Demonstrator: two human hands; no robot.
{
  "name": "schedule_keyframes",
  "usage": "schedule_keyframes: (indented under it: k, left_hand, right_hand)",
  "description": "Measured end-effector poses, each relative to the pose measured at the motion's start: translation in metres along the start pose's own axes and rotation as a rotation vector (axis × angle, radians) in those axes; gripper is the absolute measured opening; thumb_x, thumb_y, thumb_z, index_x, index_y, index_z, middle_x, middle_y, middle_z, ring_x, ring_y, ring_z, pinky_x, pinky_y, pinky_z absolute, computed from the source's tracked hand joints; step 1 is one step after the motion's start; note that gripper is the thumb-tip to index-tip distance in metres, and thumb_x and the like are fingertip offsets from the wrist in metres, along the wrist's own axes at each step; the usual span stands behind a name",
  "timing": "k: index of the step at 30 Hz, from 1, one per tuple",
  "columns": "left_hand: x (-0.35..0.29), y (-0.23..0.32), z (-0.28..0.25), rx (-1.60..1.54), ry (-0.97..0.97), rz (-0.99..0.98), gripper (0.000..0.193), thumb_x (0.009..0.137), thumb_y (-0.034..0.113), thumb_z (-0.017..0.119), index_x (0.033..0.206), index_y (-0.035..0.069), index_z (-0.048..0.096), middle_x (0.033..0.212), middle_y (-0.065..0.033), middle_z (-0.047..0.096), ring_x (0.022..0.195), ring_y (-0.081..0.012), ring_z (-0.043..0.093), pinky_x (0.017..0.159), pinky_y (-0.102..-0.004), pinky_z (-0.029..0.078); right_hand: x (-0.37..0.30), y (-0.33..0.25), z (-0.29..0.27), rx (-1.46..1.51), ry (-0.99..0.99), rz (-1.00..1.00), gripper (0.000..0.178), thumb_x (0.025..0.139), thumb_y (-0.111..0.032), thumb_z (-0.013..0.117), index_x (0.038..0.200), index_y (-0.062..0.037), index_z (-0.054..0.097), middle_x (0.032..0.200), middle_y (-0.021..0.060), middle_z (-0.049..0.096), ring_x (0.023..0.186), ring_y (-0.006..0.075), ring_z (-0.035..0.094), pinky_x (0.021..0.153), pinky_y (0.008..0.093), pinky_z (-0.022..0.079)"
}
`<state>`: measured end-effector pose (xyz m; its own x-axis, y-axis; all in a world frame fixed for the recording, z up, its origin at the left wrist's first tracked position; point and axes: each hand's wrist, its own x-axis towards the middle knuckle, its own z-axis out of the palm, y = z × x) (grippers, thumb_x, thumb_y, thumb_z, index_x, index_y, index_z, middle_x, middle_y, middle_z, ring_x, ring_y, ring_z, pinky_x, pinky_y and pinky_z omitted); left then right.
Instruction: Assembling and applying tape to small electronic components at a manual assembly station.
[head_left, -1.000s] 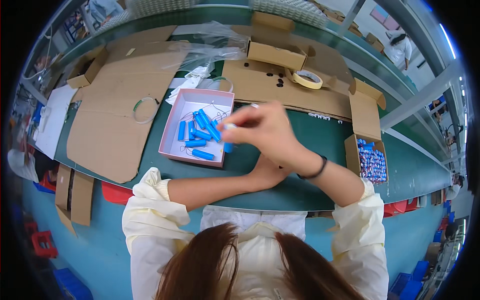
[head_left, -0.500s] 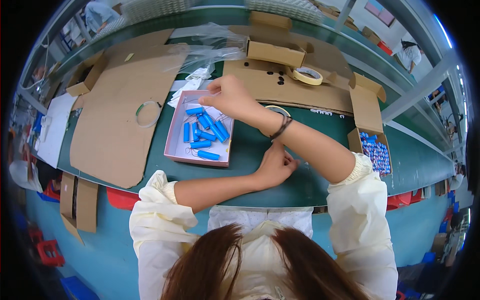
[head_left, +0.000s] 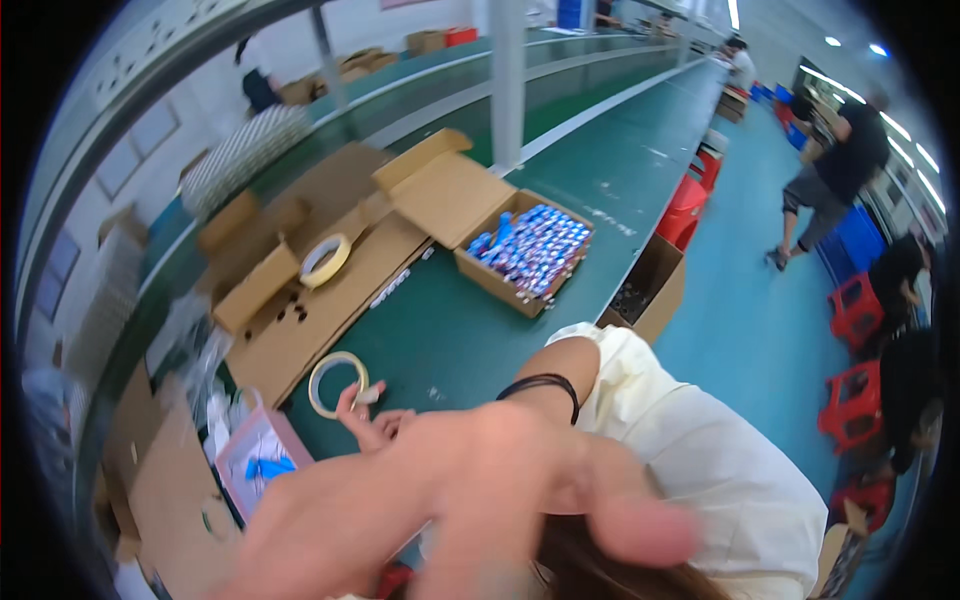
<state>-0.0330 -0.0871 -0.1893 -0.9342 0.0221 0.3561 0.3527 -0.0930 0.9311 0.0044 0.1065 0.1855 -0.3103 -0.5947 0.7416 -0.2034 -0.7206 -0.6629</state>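
My right hand (head_left: 480,465) is raised very close to the view, large and blurred. Its fingers are spread, and nothing shows in them. A dark band circles that wrist. Behind it, at the table, my left hand (head_left: 375,425) has its fingers on the near side of a roll of cream tape (head_left: 319,386). A short pale piece sits by the fingertips. The rest of the left hand and its arm are hidden behind the right hand. At lower left, a pink box (head_left: 232,482) holds blue cylinders with wire leads (head_left: 268,467); the right hand covers part of the view there.
A cardboard box (head_left: 515,297) full of small blue-and-silver cylinders stands on the green table. Farther left lie another tape roll (head_left: 326,262) and small black pieces (head_left: 291,310) on cardboard. A metal post (head_left: 506,90) rises behind. Red stools (head_left: 853,400) and people occupy the right.
The view has swung to the right, so the pink box appears lower left. My right hand has left the pink box and come up close. The left fingers now meet the cream tape roll.
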Motion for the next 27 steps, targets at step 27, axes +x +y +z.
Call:
schedule_keyframes:
  k: [27]
  left_hand:
    - [0.035, 0.128, 0.05, -0.074, -0.254, -0.075, 0.048, 0.076, 0.014, 0.059, 0.115, 0.006, 0.032, 0.11, -0.0219, 0.047, 0.089, -0.023, 0.052, 0.081, -0.0334, 0.042]
  right_hand:
    - [-0.001, 0.004, 0.009, -0.177, 0.074, -0.693, 0.067, 0.082, -0.065, 0.031, 0.083, -0.008, 0.067, 0.116, 0.027, 0.039, 0.105, 0.0303, 0.041, 0.082, 0.0365, 0.034]
